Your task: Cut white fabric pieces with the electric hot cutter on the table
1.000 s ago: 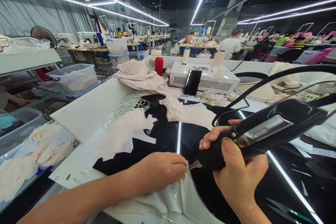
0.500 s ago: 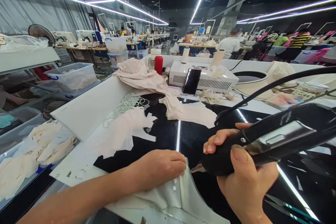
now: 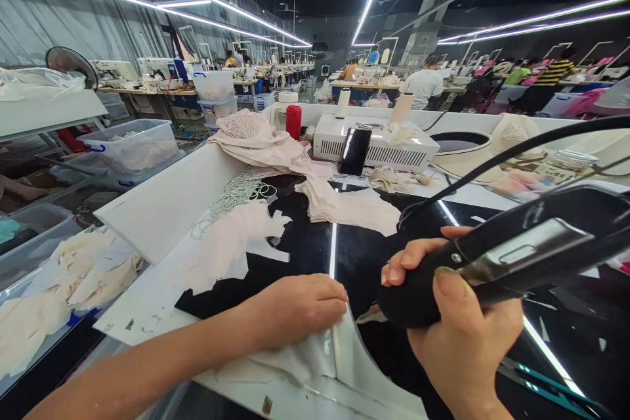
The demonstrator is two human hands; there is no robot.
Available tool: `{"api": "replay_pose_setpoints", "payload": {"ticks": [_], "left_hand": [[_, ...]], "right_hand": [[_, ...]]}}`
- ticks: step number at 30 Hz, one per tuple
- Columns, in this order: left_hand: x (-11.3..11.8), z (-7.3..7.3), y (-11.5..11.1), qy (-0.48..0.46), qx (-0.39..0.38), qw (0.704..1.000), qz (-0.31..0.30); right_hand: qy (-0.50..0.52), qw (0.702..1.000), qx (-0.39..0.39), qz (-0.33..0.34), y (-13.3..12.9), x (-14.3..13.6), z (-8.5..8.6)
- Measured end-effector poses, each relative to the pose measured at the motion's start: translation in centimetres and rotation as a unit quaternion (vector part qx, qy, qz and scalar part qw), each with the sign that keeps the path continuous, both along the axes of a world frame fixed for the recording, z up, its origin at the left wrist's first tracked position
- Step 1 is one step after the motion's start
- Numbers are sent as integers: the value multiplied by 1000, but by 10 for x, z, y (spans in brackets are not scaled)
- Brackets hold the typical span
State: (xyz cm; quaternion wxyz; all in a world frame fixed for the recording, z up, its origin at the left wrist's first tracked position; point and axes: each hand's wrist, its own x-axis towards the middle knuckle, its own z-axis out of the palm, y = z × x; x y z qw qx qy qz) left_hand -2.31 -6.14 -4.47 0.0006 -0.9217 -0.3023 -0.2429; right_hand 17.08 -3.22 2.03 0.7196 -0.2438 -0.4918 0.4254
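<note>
My left hand rests palm down on a pale, shiny cream fabric piece, its fingers pressed together and bent over the fabric's upper edge. A raised strip or seam runs down the fabric just below the fingertips. My right hand is wrapped round a black corded hand tool with a silver lever, held tilted above the black tabletop. The tool's working end is hidden behind its rounded body. A small pale scrap shows between the tool and the fabric.
Cut cream pieces lie in a stack and a loose heap. Green cord loops, a phone, a white vented box and a red bottle stand behind. Teal-handled scissors lie front right. The tool's black cable arches overhead right.
My view has shifted slightly, so the background sits a little further left. Both hands keep their holds; the fabric and the tool have barely moved.
</note>
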Motion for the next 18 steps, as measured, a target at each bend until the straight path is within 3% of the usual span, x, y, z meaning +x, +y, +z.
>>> {"api": "replay_pose_setpoints", "payload": {"ticks": [6, 13, 18], "left_hand": [[7, 11, -2, 20, -26, 999, -41], [2, 4, -8, 3, -31, 999, -23], [-2, 6, -17, -52, -103, 993, -13]], "right_hand": [[1, 1000, -11, -5, -6, 8, 3], [-7, 1000, -4, -1, -8, 6, -5], [-7, 1000, 1, 14, -9, -1, -6]]}}
